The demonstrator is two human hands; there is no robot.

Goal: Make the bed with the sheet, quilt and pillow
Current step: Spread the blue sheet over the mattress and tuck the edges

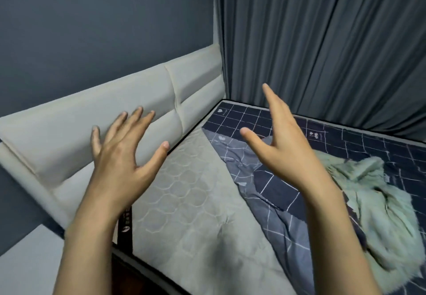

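The bed [184, 202] runs from the padded headboard [115, 115] at the left toward the lower right, one long side hard against the curtain [322, 52]. The quilted mattress top is bare along the head end and the near side

The sheet [272, 186], dark blue with a white grid, covers only the curtain side of the bed. Its long axis appears to follow the bed's length, but the near edge is folded back on itself, exposing the paler underside in a creased band that runs diagonally from near the headboard toward the lower right

A pale fluffy cover [380, 202], probably the quilt, lies crumpled on the sheet at the right. No pillow is in view

Both hands are empty, fingers spread, raised above the bed: left hand [122, 156] over the bare mattress, right hand [283, 142] over the folded band

Procedure, as judged: grip the folded edge at two well-separated points, draw it toward the near side and the headboard until the grid lines run parallel to the mattress edges, then smooth outward. Move the fluffy cover clear first, or it will drag
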